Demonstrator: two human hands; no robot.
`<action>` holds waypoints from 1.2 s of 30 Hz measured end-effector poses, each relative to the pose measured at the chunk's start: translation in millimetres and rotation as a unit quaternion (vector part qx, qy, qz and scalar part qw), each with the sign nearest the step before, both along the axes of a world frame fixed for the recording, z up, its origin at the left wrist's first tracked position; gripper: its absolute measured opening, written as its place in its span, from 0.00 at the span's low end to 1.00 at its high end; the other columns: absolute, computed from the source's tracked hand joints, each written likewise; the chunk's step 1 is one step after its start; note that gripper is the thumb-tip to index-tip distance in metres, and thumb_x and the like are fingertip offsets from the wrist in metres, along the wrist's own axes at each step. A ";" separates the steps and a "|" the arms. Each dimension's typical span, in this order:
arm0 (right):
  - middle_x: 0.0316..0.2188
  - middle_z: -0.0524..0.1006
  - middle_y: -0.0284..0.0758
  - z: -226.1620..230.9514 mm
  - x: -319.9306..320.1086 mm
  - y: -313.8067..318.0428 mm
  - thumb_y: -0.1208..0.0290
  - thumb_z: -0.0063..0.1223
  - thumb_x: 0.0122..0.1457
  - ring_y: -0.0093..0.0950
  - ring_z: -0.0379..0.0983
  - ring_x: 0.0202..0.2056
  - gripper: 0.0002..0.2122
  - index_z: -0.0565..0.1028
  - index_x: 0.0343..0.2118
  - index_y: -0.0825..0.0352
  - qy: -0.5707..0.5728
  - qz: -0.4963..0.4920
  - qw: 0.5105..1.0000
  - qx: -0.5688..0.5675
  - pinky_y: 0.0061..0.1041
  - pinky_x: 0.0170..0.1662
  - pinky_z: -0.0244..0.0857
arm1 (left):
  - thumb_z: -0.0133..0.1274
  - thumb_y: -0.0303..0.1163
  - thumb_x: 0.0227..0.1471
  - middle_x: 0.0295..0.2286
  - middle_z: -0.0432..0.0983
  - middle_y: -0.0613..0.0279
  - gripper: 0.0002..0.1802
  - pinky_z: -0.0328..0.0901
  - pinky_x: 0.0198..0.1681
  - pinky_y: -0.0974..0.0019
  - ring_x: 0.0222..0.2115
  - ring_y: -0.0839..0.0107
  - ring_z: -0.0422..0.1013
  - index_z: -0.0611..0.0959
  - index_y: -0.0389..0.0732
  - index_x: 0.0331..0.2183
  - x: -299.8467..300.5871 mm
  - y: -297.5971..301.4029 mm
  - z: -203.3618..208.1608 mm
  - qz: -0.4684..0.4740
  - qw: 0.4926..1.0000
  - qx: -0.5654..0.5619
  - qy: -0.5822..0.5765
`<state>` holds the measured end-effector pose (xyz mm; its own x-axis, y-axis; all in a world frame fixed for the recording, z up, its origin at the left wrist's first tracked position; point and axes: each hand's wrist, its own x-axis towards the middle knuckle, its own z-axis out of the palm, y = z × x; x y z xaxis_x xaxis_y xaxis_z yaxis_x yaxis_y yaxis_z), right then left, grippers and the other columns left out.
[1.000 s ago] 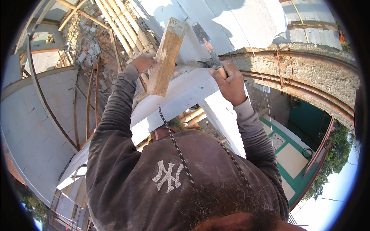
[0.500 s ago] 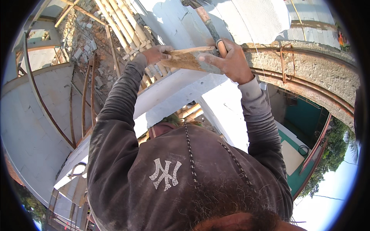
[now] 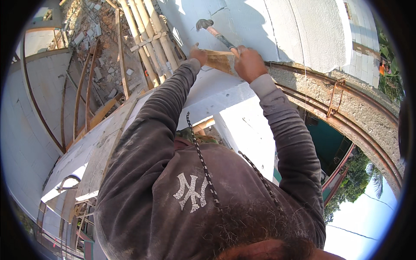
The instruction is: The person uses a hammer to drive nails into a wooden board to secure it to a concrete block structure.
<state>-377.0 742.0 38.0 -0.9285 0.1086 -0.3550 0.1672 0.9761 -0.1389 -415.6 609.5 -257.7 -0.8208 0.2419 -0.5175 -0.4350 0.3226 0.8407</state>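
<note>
My right hand (image 3: 250, 65) is closed round the handle of a claw hammer (image 3: 223, 41); its dark head points up and to the left, in front of a pale wall. A short wooden board (image 3: 219, 61) spans the gap between my hands. My left hand (image 3: 198, 55) grips the board's left end, its thumb upward. The board's right end goes behind my right hand, and whether those fingers also hold it I cannot tell. Just below the board is a white block ledge (image 3: 216, 93).
Bamboo poles (image 3: 149, 41) lashed together stand at the upper left, beside brick rubble (image 3: 93, 30). Rusty steel bars (image 3: 333, 102) run along a rough concrete beam (image 3: 316, 86) on the right. A grey plank (image 3: 97, 160) lies along the ledge at lower left.
My right hand's thumb has left the board's face, and its fingers are now wrapped round the hammer handle. The hammer head has come fully into view. My hands are closer together.
</note>
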 end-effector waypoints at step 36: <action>0.41 0.83 0.48 -23.8 -58.1 -15.6 0.62 0.51 0.69 0.48 0.81 0.45 0.14 0.83 0.40 0.67 -0.178 0.035 0.977 0.115 0.44 0.49 0.75 | 0.54 0.30 0.63 0.41 0.80 0.65 0.12 0.76 0.44 0.63 0.43 0.70 0.79 0.80 0.43 0.48 18.6 62.5 -36.9 -0.361 0.920 -0.104 0.111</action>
